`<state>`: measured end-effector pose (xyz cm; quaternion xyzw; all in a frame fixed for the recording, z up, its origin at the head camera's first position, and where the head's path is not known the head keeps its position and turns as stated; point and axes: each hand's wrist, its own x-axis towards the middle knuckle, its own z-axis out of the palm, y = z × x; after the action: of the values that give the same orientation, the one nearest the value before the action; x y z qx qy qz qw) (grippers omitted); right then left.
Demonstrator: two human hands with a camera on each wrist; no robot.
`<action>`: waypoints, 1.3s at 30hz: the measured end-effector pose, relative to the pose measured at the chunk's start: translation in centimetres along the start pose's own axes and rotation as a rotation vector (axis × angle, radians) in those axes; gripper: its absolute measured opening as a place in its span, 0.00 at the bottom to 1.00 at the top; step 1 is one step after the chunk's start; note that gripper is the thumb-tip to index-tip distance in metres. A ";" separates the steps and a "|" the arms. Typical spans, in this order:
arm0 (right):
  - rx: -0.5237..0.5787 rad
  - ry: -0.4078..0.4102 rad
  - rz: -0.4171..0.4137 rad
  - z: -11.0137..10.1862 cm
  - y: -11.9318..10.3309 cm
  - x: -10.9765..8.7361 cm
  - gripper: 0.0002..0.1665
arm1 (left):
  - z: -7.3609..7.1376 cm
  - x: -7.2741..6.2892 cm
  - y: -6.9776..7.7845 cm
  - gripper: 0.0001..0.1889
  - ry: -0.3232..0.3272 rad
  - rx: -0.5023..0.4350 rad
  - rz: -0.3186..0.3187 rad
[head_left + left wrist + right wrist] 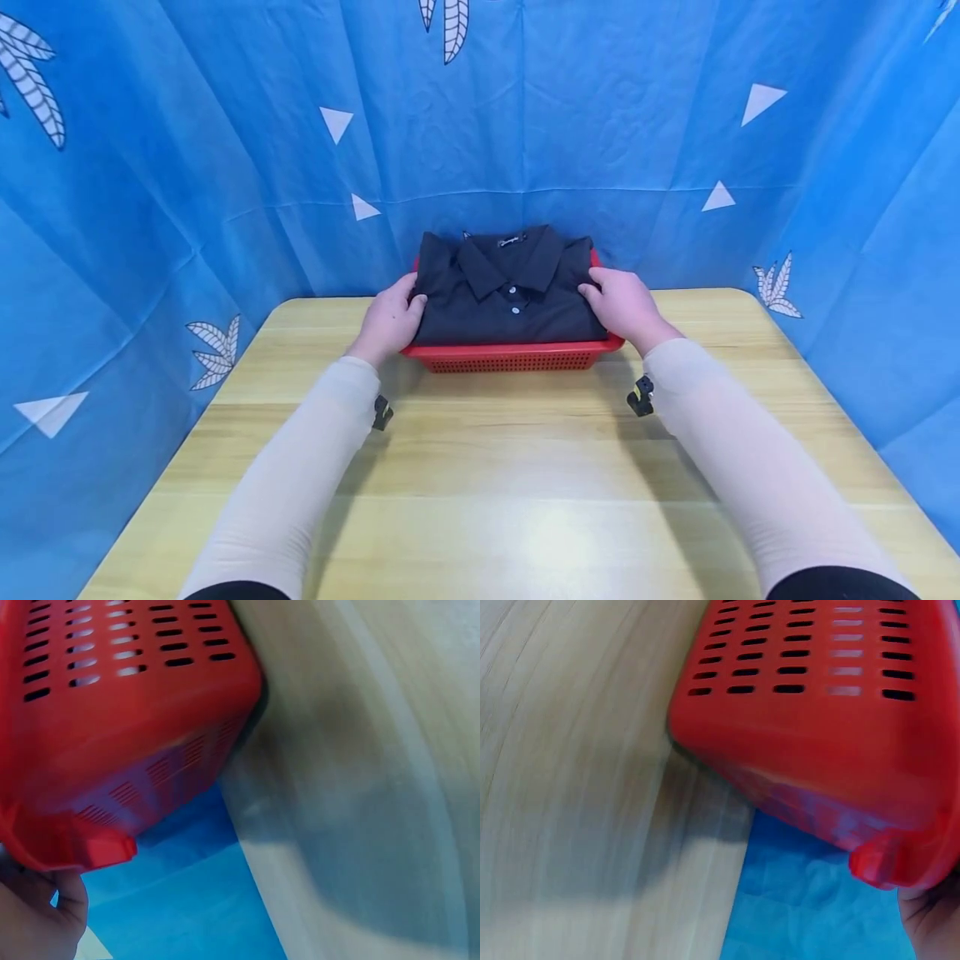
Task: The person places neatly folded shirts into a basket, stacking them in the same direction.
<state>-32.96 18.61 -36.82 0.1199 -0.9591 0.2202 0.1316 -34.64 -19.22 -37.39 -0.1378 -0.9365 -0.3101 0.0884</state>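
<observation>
A folded black collared shirt (480,312) with white buttons lies in a red plastic basket (510,362), collar toward the far side. At the basket's left end my left hand (390,321) grips the rim, its thumb over the top against the shirt's edge. My right hand (624,307) holds the opposite end the same way, thumb lying inward by the shirt. From below the rim, the left wrist view shows the curled fingers (69,904) under the basket's end. Only a bit of the right hand (934,919) shows in the right wrist view.
The basket is at the far edge of a light wooden table (495,467). Right behind that edge hangs a blue curtain (600,125) with white triangles and leaf prints, which also runs along both sides. Small black wrist cameras (641,397) sit below the forearms.
</observation>
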 end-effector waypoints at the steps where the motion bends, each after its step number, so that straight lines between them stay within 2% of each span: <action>1: -0.012 -0.004 0.000 0.1 0.0 0.0 0.13 | 0.1 0.0 -0.1 0.28 -0.004 0.015 -0.002; 7: -0.069 -0.034 0.014 0.7 0.0 0.3 0.26 | 0.7 0.1 -0.7 0.28 -0.029 0.107 0.006; 17: -0.108 -0.089 0.075 1.1 0.6 0.2 0.29 | 1.0 0.8 -0.1 0.28 -0.068 0.194 0.000; 23: -0.090 -0.091 0.120 1.6 0.5 0.0 0.31 | 1.2 0.8 -0.2 0.27 -0.043 0.162 -0.032; 30: -0.016 -0.049 0.165 1.9 0.5 -0.3 0.30 | 1.6 0.7 -0.6 0.28 -0.019 0.100 -0.055; 35: 0.016 -0.016 0.167 2.1 0.4 -0.4 0.31 | 1.8 0.7 -0.9 0.33 0.011 0.068 -0.031; 39: 0.034 0.032 0.157 2.3 0.5 -0.5 0.29 | 1.8 0.8 -1.2 0.31 0.034 0.113 0.003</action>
<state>-33.13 18.05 -39.19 0.0429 -0.9595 0.2478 0.1271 -35.93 -18.89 -39.29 -0.1289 -0.9507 -0.2589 0.1122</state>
